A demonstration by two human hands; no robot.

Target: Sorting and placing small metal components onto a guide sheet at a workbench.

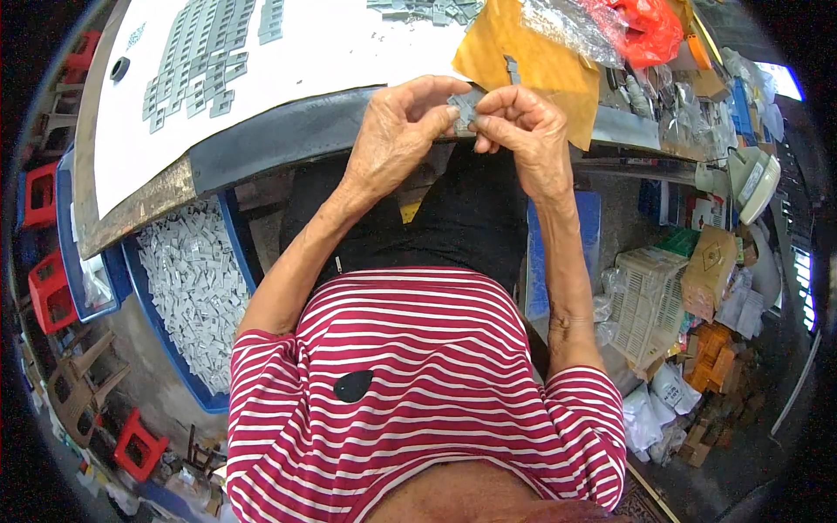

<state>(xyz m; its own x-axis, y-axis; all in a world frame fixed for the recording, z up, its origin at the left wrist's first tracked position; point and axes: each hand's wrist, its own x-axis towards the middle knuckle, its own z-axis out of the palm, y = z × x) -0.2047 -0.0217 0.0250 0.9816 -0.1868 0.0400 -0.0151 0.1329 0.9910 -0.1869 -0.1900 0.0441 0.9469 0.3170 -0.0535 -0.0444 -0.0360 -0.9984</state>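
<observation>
A small grey plastic part (463, 106) is pinched between my two hands, just over the table's front edge. My left hand (403, 126) grips its left side with thumb and forefinger. On the other side, the fingers of my right hand (524, 131) close on its right end. Fingertips cover some of the part, so its full shape does not show. Beyond my right hand, another grey piece (512, 70) lies on the orange-brown paper (488, 39). Rows of similar flat grey parts (205, 61) are laid out on the white sheet (340, 52) at the left.
A blue bin (166, 336) full of loose grey parts (196, 288) stands below the table at my left. Red stools (139, 444) are further left. Red plastic bag (645, 30) sits at the back right. Crates (645, 301) and boxes crowd the floor at my right.
</observation>
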